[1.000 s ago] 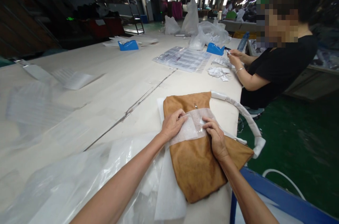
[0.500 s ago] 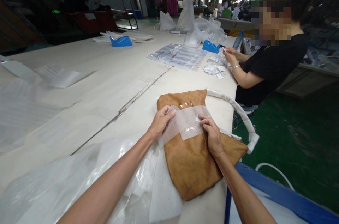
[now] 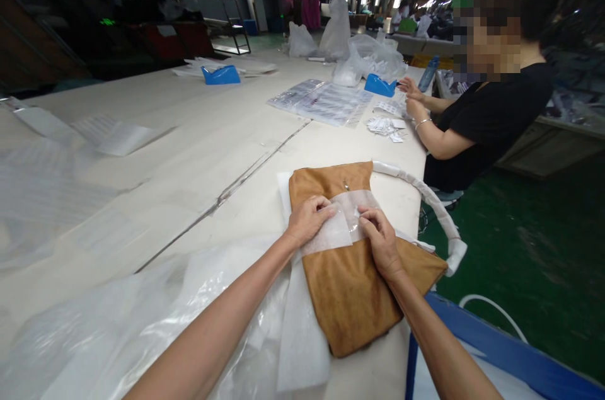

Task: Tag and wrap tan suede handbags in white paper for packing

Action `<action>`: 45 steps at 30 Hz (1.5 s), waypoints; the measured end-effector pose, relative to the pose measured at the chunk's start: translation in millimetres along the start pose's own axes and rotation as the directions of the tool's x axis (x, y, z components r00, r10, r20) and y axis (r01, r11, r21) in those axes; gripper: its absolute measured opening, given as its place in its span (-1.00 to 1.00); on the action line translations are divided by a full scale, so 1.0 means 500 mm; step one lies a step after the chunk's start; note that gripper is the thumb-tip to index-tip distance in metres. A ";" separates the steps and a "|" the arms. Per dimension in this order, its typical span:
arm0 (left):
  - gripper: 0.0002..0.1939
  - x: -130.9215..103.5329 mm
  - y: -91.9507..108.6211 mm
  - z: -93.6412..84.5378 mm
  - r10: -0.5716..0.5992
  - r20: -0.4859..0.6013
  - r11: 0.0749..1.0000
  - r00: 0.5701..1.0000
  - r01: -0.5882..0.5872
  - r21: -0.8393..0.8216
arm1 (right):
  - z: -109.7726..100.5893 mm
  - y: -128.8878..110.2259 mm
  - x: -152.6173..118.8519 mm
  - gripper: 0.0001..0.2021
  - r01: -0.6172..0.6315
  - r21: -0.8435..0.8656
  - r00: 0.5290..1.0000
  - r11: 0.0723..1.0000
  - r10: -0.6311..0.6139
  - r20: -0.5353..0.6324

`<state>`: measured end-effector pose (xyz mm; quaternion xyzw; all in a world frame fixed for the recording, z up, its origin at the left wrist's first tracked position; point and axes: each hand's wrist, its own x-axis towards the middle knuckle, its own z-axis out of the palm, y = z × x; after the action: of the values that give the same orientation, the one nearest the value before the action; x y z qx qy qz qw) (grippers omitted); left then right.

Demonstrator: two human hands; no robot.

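Note:
A tan-brown bag [image 3: 352, 299] lies on the white table, with its strap [image 3: 432, 201] bound in white wrapping and curving off to the right. Across the bag's middle runs a band of thin translucent white foam sheet [image 3: 326, 237]. My left hand [image 3: 309, 220] is closed, thumb and fingers pinching the sheet's upper edge near the left side. Just right of it, my right hand [image 3: 382, 241] is curled over the band, a small white piece [image 3: 357, 212] at its fingertips. Whether that piece is tape or paper, I cannot tell. More foam sheet [image 3: 302, 331] sticks out beneath the bag.
Clear plastic bags [image 3: 189, 318] spread over the near left of the table [image 3: 227, 154]. Farther back are two blue tape dispensers [image 3: 221, 75], printed plastic sheets [image 3: 321, 101] and small white tags [image 3: 387, 126]. A co-worker in black [image 3: 501, 110] sits at the right edge.
My left hand has moved right and slightly down over the bag, closer to my right hand, and the foam sheet has shifted with it. One of the co-worker's hands now reaches toward the tape dispenser.

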<state>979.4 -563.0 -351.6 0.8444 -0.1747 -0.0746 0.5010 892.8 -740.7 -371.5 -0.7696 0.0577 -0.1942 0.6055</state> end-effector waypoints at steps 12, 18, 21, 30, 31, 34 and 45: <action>-0.91 -0.008 0.022 0.004 -0.046 -0.046 0.980 0.998 0.054 0.194 | 0.025 -0.031 0.046 -0.72 -0.141 -0.339 0.990 0.930 0.137 -0.037; -0.91 -0.007 0.024 0.005 -0.050 -0.058 0.973 0.997 0.062 0.223 | 0.029 -0.050 0.081 -0.73 -0.211 -0.452 0.974 0.866 0.226 -0.022; -0.91 -0.006 0.022 0.005 -0.053 -0.059 0.970 0.997 0.066 0.235 | 0.019 -0.050 0.103 -0.73 -0.228 -0.476 0.962 0.849 0.270 0.021; -0.90 -0.003 0.018 0.005 -0.075 -0.074 0.958 0.994 0.093 0.273 | 0.000 -0.028 0.115 -0.85 -0.220 -0.465 0.967 0.857 0.256 0.014; -0.90 -0.003 0.019 0.005 -0.077 -0.072 0.958 0.994 0.094 0.273 | 0.000 -0.028 0.114 -0.86 -0.219 -0.456 0.967 0.862 0.254 0.016; -0.91 -0.003 0.020 0.005 -0.076 -0.066 0.957 0.995 0.092 0.276 | 0.001 -0.026 0.111 -0.82 -0.204 -0.444 0.971 0.872 0.237 0.019; -0.91 -0.001 0.020 0.004 -0.075 -0.050 0.956 0.996 0.086 0.281 | -0.020 -0.017 0.038 -0.65 0.020 -0.390 0.999 0.920 -0.006 0.039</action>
<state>976.3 -568.5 -343.9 0.9150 -0.1392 -0.0528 0.3749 905.2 -753.8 -357.2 -0.8787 0.0789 -0.1685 0.4396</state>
